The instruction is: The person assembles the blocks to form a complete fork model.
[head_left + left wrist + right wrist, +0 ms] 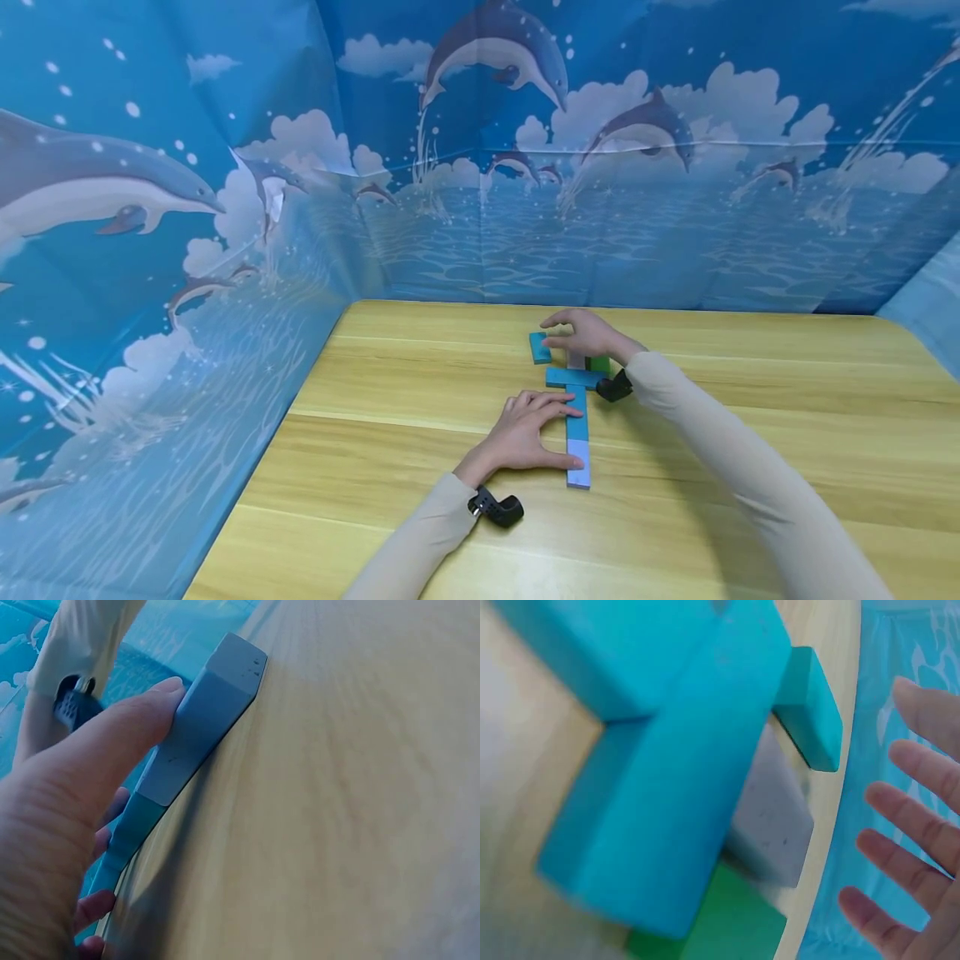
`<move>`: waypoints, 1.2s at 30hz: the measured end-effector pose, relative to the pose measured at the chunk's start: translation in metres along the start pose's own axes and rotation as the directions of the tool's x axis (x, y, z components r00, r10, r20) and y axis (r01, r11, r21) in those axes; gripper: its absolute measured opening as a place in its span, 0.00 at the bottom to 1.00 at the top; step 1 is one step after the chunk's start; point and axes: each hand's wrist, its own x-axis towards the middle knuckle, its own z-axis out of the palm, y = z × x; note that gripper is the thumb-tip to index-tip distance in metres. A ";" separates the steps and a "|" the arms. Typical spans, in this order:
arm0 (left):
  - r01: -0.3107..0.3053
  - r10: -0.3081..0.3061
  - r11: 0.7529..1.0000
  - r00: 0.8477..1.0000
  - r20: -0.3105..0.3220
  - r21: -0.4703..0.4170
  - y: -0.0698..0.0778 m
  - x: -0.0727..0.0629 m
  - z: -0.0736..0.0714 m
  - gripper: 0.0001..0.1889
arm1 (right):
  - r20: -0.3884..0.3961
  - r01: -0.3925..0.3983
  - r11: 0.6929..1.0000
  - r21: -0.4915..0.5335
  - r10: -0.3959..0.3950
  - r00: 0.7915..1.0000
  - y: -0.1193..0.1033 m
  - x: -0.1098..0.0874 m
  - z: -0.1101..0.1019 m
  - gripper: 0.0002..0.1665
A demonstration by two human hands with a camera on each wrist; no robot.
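Several wooden blocks lie on the table in a cross-like shape. A lavender block forms its near end, joined to a blue block running away from me. Across the top lies another blue block. My left hand lies along the left of the stem; its thumb touches the lavender block, and the fingertips reach the blue one. My right hand hovers past the crosspiece, fingers spread and holding nothing. Below it are a greyish-lavender block and a green block. A small teal block lies apart, left of that hand.
The wooden table extends on both sides of the blocks. A blue dolphin-print sheet hangs behind it and along its left side. Each wrist wears a black strap-on camera, such as the left wrist camera.
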 end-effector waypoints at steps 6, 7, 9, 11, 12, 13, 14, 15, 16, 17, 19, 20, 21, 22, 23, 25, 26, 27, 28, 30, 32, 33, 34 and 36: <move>0.001 -0.001 1.000 1.000 -0.001 0.012 0.000 0.001 0.001 0.36 | -0.076 0.103 0.992 -0.065 -0.108 0.991 0.010 -0.024 0.001 0.21; 0.001 -0.001 1.000 1.000 0.000 0.012 0.000 0.001 0.001 0.36 | -0.084 0.116 0.990 -0.076 -0.122 0.989 0.012 -0.029 0.001 0.21; 0.001 -0.001 1.000 1.000 0.000 0.013 0.000 0.001 0.001 0.36 | -0.096 0.135 0.987 -0.092 -0.143 0.985 0.015 -0.039 0.001 0.21; 0.002 -0.002 1.000 1.000 0.002 0.014 0.000 0.001 0.002 0.37 | -0.104 0.133 0.986 -0.104 -0.144 0.984 0.018 -0.048 0.002 0.21; 0.002 -0.002 1.000 1.000 0.003 0.015 0.001 0.001 0.002 0.37 | -0.103 0.132 0.985 -0.113 -0.144 0.984 0.019 -0.053 0.002 0.21; 0.003 -0.003 1.000 1.000 0.003 0.015 0.000 0.000 0.002 0.37 | -0.101 0.132 0.983 -0.125 -0.145 0.984 0.020 -0.057 0.002 0.22; 0.003 -0.003 1.000 1.000 0.002 0.016 0.000 0.000 0.002 0.37 | -0.097 0.134 0.982 -0.133 -0.147 0.984 0.021 -0.060 0.003 0.22; 0.004 -0.004 1.000 1.000 0.002 0.016 0.000 0.000 0.002 0.37 | -0.094 0.132 0.981 -0.145 -0.147 0.985 0.021 -0.064 0.003 0.22; 0.004 -0.005 1.000 1.000 0.002 0.015 0.000 0.000 0.002 0.37 | -0.090 0.133 0.979 -0.156 -0.148 0.985 0.022 -0.067 0.004 0.23; 0.004 -0.004 1.000 1.000 0.001 0.014 0.000 0.000 0.001 0.37 | -0.085 0.139 0.976 -0.168 -0.155 0.984 0.022 -0.069 0.005 0.23; 0.002 -0.002 1.000 1.000 -0.003 0.013 0.000 0.000 0.001 0.37 | -0.076 0.146 0.972 -0.182 -0.162 0.984 0.023 -0.074 0.007 0.24; 0.002 -0.002 1.000 1.000 -0.005 0.012 0.000 0.000 0.001 0.37 | -0.073 0.147 0.972 -0.184 -0.162 0.984 0.024 -0.075 0.008 0.25; 0.001 -0.001 1.000 1.000 -0.006 0.012 0.000 0.000 0.001 0.37 | -0.070 0.145 0.971 -0.192 -0.161 0.984 0.024 -0.077 0.009 0.26; 0.000 0.000 1.000 1.000 -0.007 0.011 0.000 0.000 0.001 0.37 | -0.068 0.145 0.969 -0.198 -0.161 0.985 0.024 -0.078 0.010 0.27; -0.001 0.001 1.000 1.000 -0.008 0.011 0.000 0.000 0.001 0.37 | -0.066 0.142 0.969 -0.204 -0.159 0.985 0.025 -0.080 0.011 0.27; -0.002 0.002 1.000 1.000 -0.008 0.011 0.001 0.000 0.001 0.37 | -0.065 0.133 0.968 -0.214 -0.150 0.987 0.025 -0.082 0.012 0.28; -0.003 0.003 1.000 1.000 -0.008 0.011 0.001 0.000 0.001 0.37 | -0.064 0.132 0.967 -0.219 -0.149 0.987 0.026 -0.082 0.013 0.28; -0.003 0.003 1.000 1.000 -0.008 0.010 0.001 0.001 0.001 0.37 | -0.062 0.132 0.965 -0.226 -0.149 0.987 0.026 -0.083 0.013 0.29; -0.004 0.004 1.000 1.000 -0.008 0.010 0.001 0.001 0.001 0.37 | -0.060 0.133 0.965 -0.226 -0.150 0.987 0.025 -0.084 0.014 0.29; -0.007 0.007 1.000 1.000 -0.010 0.010 0.002 0.001 0.001 0.37 | -0.057 0.136 0.963 -0.231 -0.153 0.987 0.025 -0.086 0.014 0.29; -0.011 0.011 1.000 1.000 -0.013 0.010 0.002 0.002 0.001 0.37 | -0.059 0.144 0.959 -0.243 -0.162 0.985 0.024 -0.088 0.014 0.30; -0.013 0.013 1.000 1.000 -0.014 0.009 0.002 0.002 0.001 0.37 | -0.059 0.145 0.956 -0.254 -0.165 0.984 0.024 -0.089 0.015 0.30; -0.014 0.014 1.000 1.000 -0.015 0.009 0.002 0.002 0.001 0.37 | -0.061 0.145 0.954 -0.261 -0.167 0.984 0.024 -0.089 0.015 0.30; -0.015 0.015 1.000 1.000 -0.016 0.009 0.002 0.001 0.001 0.37 | -0.065 0.143 0.946 -0.289 -0.169 0.983 0.025 -0.090 0.017 0.30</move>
